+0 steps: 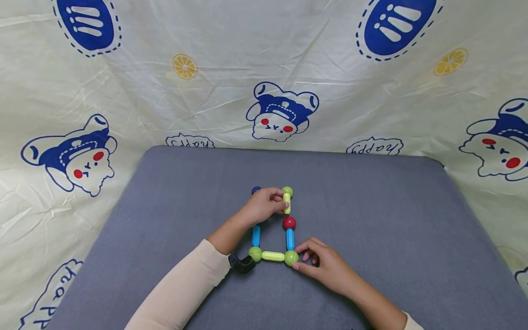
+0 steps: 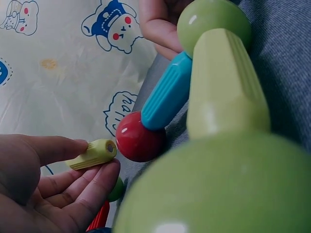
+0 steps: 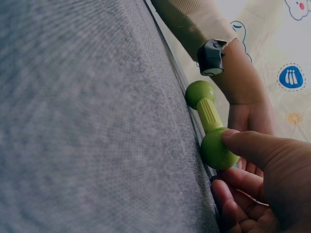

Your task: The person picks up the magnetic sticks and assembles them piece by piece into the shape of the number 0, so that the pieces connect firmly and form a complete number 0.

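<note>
My left hand [image 1: 264, 205] pinches a pale yellow-green rod [image 1: 286, 204] between thumb and fingers. In the left wrist view, the rod's [image 2: 95, 154] metal-tipped end points at a red ball [image 2: 140, 137], close beside it. Farther back sits a green ball [image 1: 288, 191]. My right hand [image 1: 330, 268] grips the near right green ball [image 1: 291, 257], thumb on one side and fingers on the other. From that ball a blue rod [image 1: 290, 239] runs to the red ball, and another yellow-green rod [image 1: 273, 256] runs to the near left green ball [image 1: 255, 253].
On the left side another blue rod [image 1: 256, 236] leads away from the near left ball, partly hidden by my left hand. A dark blue ball [image 1: 256, 189] shows behind that hand. A red rod [image 2: 99, 218] appears below it. The grey table [image 1: 185, 206] meets a printed curtain [image 1: 222, 110].
</note>
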Tool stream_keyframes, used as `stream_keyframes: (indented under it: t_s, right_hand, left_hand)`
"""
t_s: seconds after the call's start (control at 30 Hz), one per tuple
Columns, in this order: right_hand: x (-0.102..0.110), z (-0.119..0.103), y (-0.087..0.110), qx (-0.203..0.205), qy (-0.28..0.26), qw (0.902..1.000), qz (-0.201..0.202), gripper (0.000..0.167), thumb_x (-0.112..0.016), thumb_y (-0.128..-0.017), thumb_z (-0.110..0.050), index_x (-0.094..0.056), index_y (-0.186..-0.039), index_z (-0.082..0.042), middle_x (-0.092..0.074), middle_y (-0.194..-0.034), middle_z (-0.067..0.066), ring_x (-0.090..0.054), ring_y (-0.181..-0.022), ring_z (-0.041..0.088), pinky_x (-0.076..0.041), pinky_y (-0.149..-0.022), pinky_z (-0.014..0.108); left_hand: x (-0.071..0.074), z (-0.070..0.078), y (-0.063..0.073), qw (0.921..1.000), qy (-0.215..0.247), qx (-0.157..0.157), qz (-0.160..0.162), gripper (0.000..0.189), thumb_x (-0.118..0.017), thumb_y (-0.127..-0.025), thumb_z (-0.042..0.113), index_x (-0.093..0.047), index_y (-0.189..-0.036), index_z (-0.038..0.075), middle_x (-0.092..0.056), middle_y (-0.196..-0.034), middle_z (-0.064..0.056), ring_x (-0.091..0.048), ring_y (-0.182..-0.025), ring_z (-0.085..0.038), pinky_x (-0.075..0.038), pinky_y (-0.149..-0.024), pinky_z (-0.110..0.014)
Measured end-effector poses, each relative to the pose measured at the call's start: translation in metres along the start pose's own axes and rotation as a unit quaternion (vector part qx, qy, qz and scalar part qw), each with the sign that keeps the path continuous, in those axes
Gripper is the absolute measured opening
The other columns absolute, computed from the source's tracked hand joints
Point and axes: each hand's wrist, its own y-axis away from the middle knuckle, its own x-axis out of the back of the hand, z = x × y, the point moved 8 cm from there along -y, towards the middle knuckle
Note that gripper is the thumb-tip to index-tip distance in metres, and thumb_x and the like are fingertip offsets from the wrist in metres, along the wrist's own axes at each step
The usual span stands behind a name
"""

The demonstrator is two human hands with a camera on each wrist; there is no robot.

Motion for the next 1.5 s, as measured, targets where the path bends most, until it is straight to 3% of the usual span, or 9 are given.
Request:
stream_keyframes:
  t_s: [0.17,0.47,0.77,1.03,1.2,1.3,1.4,1.5]
  right_hand:
    - [0.000,-0.001,0.000,0.004,0.001,1.0000,0.001,0.023,-0.079,-0.088,-0.036,-0.069,-0.106,-0.025,-0.061,-0.094,-0.006,-0.054,-0.080,0.005,-0.047,-0.070,0.022]
    - [-0.001,0.001,0.000,-0.006,0.000,1.0000,-0.007,0.025,-0.077,-0.089,-0.039,-0.068,-0.106,-0.024,-0.060,-0.094,-0.005,-0.053,-0.079,0.005,-0.046,-0.070,0.022]
    - [-0.001,0.001,0.000,-0.008,0.001,0.9999,-0.009,0.024,-0.078,-0.089,-0.038,-0.068,-0.106,-0.024,-0.060,-0.094,-0.006,-0.053,-0.079,0.005,-0.047,-0.070,0.022]
    - [-0.001,0.001,0.000,-0.004,-0.001,1.0000,-0.009,0.025,-0.077,-0.089,-0.038,-0.068,-0.107,-0.024,-0.060,-0.095,-0.005,-0.054,-0.080,0.005,-0.047,-0.071,0.022]
    - [-0.001,0.000,0.000,-0.002,0.000,1.0000,-0.008,0.024,-0.077,-0.089,-0.038,-0.068,-0.107,-0.024,-0.060,-0.095,-0.005,-0.054,-0.080,0.005,-0.047,-0.071,0.022]
    - [-0.001,0.000,0.000,-0.004,-0.002,1.0000,-0.009,0.024,-0.077,-0.089,-0.039,-0.068,-0.107,-0.025,-0.060,-0.095,-0.005,-0.054,-0.080,0.006,-0.047,-0.071,0.022]
    - [-0.001,0.000,0.001,-0.006,-0.002,0.9999,-0.009,0.025,-0.077,-0.089,-0.039,-0.068,-0.107,-0.025,-0.060,-0.094,-0.005,-0.054,-0.080,0.006,-0.047,-0.071,0.022]
    - [-0.001,0.000,0.001,-0.005,-0.002,0.9999,-0.010,0.024,-0.077,-0.089,-0.040,-0.068,-0.107,-0.025,-0.060,-0.094,-0.005,-0.053,-0.080,0.006,-0.047,-0.071,0.022]
  left_hand:
    - [-0.004,-0.002,-0.002,0.9998,-0.020,0.005,-0.003,0.036,-0.069,-0.097,0.018,-0.063,-0.129,0.001,-0.072,-0.107,-0.010,-0.072,-0.086,-0.015,-0.053,-0.073,-0.024]
    - [-0.007,0.001,-0.001,0.9992,-0.038,0.004,-0.009,0.036,-0.069,-0.096,0.018,-0.064,-0.126,-0.002,-0.074,-0.107,-0.013,-0.076,-0.090,-0.021,-0.055,-0.072,-0.025]
    - [-0.008,0.002,-0.003,0.9950,-0.099,-0.008,-0.009,0.027,-0.068,-0.097,0.019,-0.070,-0.118,0.002,-0.075,-0.092,-0.009,-0.068,-0.069,-0.009,-0.055,-0.064,-0.022]
    - [-0.008,0.002,-0.003,0.9834,-0.179,-0.029,0.007,0.024,-0.070,-0.096,0.030,-0.073,-0.103,0.007,-0.068,-0.071,-0.001,-0.061,-0.061,-0.009,-0.044,-0.056,-0.021]
    - [0.001,0.008,-0.002,0.9830,-0.174,-0.041,0.040,0.025,-0.073,-0.094,0.029,-0.072,-0.103,0.006,-0.066,-0.071,-0.001,-0.057,-0.057,-0.008,-0.044,-0.053,-0.022]
    - [0.011,0.018,-0.001,0.9789,-0.180,-0.070,0.067,0.021,-0.074,-0.094,0.024,-0.072,-0.104,0.005,-0.066,-0.081,-0.005,-0.059,-0.065,-0.013,-0.049,-0.059,-0.026]
    - [0.018,0.025,-0.002,0.9698,-0.208,-0.099,0.081,0.026,-0.075,-0.093,0.023,-0.073,-0.112,0.006,-0.068,-0.102,-0.008,-0.062,-0.091,-0.020,-0.054,-0.082,-0.036]
    - [0.021,0.027,-0.006,0.9617,-0.241,-0.112,0.068,0.037,-0.075,-0.093,0.027,-0.071,-0.124,0.007,-0.067,-0.124,-0.011,-0.058,-0.118,-0.027,-0.047,-0.104,-0.044]
